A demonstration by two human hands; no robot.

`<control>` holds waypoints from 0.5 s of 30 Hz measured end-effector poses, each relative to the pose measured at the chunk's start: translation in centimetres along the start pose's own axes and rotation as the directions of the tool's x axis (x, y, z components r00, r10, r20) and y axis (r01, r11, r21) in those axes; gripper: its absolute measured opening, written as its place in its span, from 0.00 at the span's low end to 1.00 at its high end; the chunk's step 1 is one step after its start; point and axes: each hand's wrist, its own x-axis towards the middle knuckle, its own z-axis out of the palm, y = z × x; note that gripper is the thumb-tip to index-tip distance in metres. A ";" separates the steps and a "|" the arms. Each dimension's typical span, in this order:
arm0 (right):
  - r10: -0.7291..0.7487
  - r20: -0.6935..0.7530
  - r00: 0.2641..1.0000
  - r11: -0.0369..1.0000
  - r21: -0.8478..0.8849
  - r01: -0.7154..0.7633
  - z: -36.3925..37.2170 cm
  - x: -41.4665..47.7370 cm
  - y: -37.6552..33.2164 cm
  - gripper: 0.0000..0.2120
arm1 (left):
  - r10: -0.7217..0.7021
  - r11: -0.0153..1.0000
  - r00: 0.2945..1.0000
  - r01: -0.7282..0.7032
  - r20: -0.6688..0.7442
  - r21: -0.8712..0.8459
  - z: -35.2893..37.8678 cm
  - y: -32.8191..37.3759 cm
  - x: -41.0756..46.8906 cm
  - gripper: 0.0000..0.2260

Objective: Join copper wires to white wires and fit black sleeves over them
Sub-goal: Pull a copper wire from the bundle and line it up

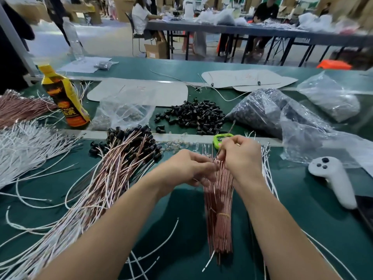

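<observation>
Green felt-covered workbench in a busy assembly hall; a banded bundle of thin copper-coloured wires lies at centre, its far tips between both hands. Left hand closes on the bundle's tips; right hand pinches a single copper strand pointing away; loose white insulated wires lie far left, the heap of small black sleeves beyond. Best practice, judged: steady the bundle, draw one strand straight out, avoid snagging neighbours.
</observation>
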 end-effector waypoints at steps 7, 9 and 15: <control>0.018 0.189 0.982 0.975 0.214 -0.059 3.3 0.9 1.1 0.06 | 0.082 0.989 0.952 -0.041 -0.294 0.140 -1.8 -0.2 2.1 0.13; 0.022 0.175 0.984 0.976 0.208 -0.059 3.8 1.4 1.6 0.05 | 0.061 0.978 0.962 -0.003 -0.268 0.210 -2.4 -0.1 2.6 0.13; 0.122 0.234 0.965 0.846 0.484 -0.224 4.5 1.9 2.0 0.09 | 0.245 0.946 0.709 -0.026 -0.661 0.323 -6.1 0.9 7.1 0.11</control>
